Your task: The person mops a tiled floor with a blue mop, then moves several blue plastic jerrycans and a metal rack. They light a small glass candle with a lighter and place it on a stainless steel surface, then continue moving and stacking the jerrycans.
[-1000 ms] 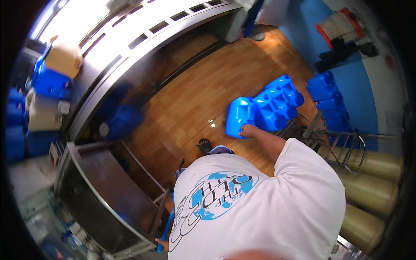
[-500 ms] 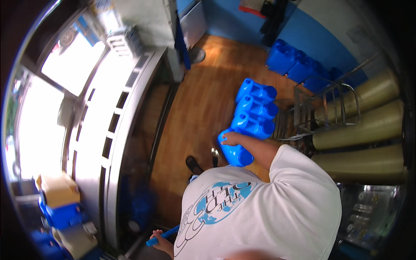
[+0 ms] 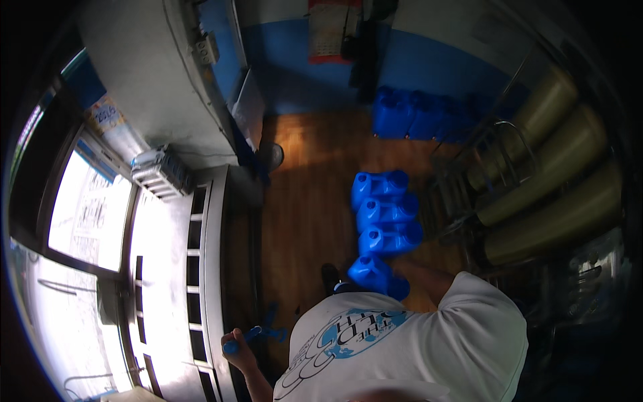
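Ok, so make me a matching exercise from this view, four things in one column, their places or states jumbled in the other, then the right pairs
Things:
1. Left hand
2. Nearest blue jerrycan
3. Tan cylindrical tanks
4. Red-edged paper sheet

Places or states:
A. Side by side at the picture's right
B. On the blue-and-white far wall
C. Closed around a blue handle
D. At the far end of the right forearm

Right pairs: 1-C, 2-D, 3-A, 4-B
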Demonstrator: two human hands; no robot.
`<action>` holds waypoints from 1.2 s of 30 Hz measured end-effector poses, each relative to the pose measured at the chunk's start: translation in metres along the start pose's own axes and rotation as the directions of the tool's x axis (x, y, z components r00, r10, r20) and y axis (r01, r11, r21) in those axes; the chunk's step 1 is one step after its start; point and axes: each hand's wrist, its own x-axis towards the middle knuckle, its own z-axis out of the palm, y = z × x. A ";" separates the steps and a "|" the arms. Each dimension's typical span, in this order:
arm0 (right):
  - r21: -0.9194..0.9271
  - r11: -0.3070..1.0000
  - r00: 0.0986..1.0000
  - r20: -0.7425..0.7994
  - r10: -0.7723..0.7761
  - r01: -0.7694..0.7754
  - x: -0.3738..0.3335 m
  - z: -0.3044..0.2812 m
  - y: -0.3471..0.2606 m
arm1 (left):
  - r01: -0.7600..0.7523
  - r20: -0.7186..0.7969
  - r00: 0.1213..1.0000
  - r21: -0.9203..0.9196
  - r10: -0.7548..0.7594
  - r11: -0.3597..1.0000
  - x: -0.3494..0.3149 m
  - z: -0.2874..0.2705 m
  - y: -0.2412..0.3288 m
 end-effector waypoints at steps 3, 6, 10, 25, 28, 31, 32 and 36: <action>0.176 0.983 0.998 -0.028 0.062 -0.056 0.013 0.012 -0.011 | -0.112 0.096 0.988 -0.115 0.123 0.987 0.064 0.051 0.034; 0.290 0.952 0.993 -0.031 0.112 -0.098 0.025 0.005 -0.004 | -0.191 0.159 0.967 -0.073 0.200 0.979 0.128 0.109 0.075; 0.402 0.903 0.987 0.025 0.158 -0.154 0.051 -0.020 0.029 | -0.226 0.210 0.941 -0.191 0.264 0.955 0.207 0.186 0.132; 0.671 0.707 0.951 -0.010 0.310 -0.223 0.177 -0.170 0.094 | -0.182 0.404 0.814 -0.504 0.416 0.844 0.424 0.498 0.311; 0.714 0.658 0.934 -0.016 0.357 -0.239 0.202 -0.196 0.089 | -0.275 0.583 0.648 -0.422 0.491 0.864 0.461 0.566 0.339; 0.771 0.589 0.907 -0.037 0.419 -0.241 0.222 -0.219 0.079 | -0.175 0.743 0.611 -0.212 0.275 0.962 0.484 0.633 0.368; 0.792 0.562 0.894 -0.047 0.446 -0.238 0.228 -0.226 0.076 | -0.172 0.774 0.569 -0.217 0.277 0.961 0.490 0.658 0.381; 0.855 0.464 0.853 -0.052 0.520 -0.231 0.245 -0.247 0.067 | -0.224 0.795 0.383 -0.414 0.470 0.883 0.500 0.737 0.438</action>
